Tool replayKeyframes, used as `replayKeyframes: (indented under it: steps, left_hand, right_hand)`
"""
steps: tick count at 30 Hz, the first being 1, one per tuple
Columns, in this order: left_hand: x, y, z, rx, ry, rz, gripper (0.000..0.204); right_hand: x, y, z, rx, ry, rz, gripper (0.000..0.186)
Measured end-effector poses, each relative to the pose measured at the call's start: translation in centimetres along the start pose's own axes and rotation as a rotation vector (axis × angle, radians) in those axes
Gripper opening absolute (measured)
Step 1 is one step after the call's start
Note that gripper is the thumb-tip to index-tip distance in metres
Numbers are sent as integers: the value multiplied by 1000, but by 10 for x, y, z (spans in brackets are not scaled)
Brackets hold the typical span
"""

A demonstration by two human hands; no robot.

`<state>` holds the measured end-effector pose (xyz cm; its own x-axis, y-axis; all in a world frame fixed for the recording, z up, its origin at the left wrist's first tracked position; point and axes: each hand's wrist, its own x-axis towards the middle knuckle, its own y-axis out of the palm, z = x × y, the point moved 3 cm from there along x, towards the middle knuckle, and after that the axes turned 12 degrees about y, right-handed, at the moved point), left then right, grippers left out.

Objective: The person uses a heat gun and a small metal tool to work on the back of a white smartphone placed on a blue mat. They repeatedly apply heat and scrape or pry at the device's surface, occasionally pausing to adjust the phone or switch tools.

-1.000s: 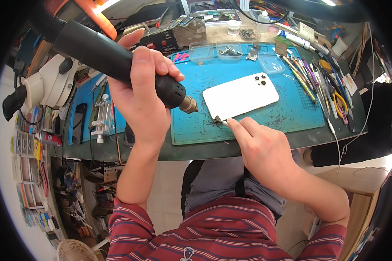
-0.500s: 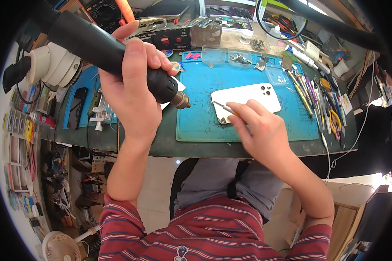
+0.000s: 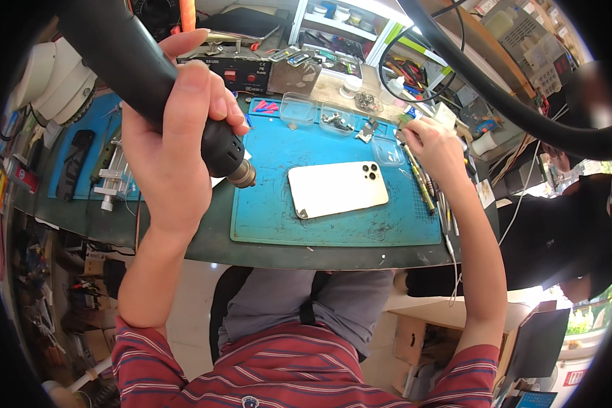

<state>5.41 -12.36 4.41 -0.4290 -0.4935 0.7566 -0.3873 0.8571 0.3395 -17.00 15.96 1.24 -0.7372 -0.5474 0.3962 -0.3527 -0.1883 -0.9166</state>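
Note:
My left hand (image 3: 170, 149) is wrapped round the black handle of a hot air gun (image 3: 219, 144), whose metal nozzle tilts down to the right above the mat's left edge. Back side up on the blue work mat (image 3: 279, 228) lies a white smartphone (image 3: 336, 190), with a dark patch at its lower left corner and its camera lenses at the upper right. Over at the row of hand tools, my right hand (image 3: 434, 146) has its fingers closed together beside a yellow-and-black pen-like tool (image 3: 423, 178). Whatever those fingertips hold is hidden.
Small clear plastic trays (image 3: 337, 121) with metal parts line the mat's far edge. A power unit (image 3: 234, 73) stands behind, at the left. A microscope (image 3: 58, 85) is at far left, and a thick black tube (image 3: 496, 95) arches overhead at right. Another person (image 3: 557, 224) is at far right.
My right hand has left the phone's left end, where it held a thin metal-tipped tool, and moved up right to the tool row. My left hand still holds the hot air gun. The view has shifted right.

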Motion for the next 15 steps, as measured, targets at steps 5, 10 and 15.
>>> replayKeyframes:
  steps: [5,10,15]
  left_hand:
    - [-1,-1,4,30,12,7,39]
    - [-1,-1,9,27,10,7,39]
    - [-1,-2,9,43,7,-17,40]
  right_hand:
    - [4,0,2,-19,-313,49,10]
    - [0,8,6,-227,-348,50,12]
    - [0,13,6,-250,-312,90,17]
